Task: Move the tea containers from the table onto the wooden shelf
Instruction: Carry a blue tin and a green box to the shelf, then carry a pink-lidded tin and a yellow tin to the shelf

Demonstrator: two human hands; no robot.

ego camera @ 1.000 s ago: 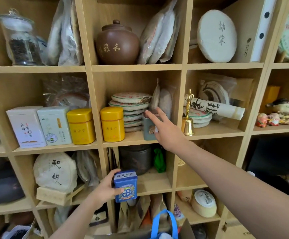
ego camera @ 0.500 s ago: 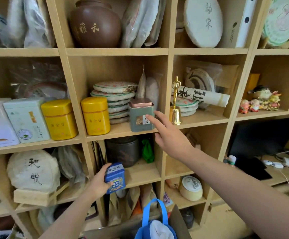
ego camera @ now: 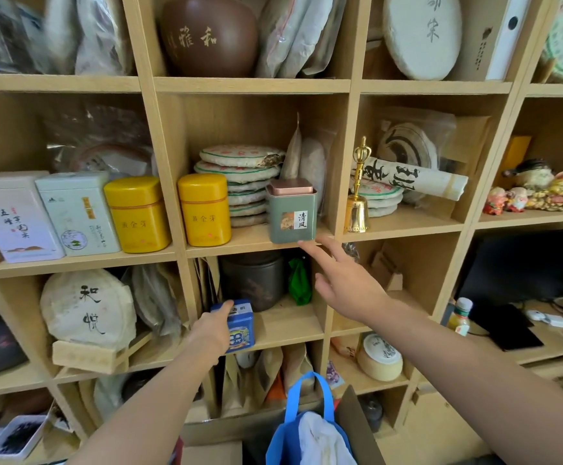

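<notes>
A green square tea tin (ego camera: 293,213) with a copper lid stands at the front edge of the wooden shelf (ego camera: 253,241), in the middle compartment beside a yellow tin (ego camera: 204,209) and stacked tea cakes (ego camera: 240,182). My right hand (ego camera: 344,280) is just below and right of the green tin, fingers apart, holding nothing. My left hand (ego camera: 211,328) grips a small blue tea tin (ego camera: 241,327) in front of the compartment below, near a dark round canister (ego camera: 253,283).
Left compartment holds two white tins (ego camera: 45,213) and another yellow tin (ego camera: 137,214). A brass bell (ego camera: 357,209) stands right of the divider. A brown jar (ego camera: 208,31) sits above. A blue bag (ego camera: 310,427) hangs below my arms. A desk with cables (ego camera: 548,320) lies far right.
My right hand has let go of the green tin and drawn back below it. The left hand has carried the blue tin up toward the lower compartment. The view shifted right.
</notes>
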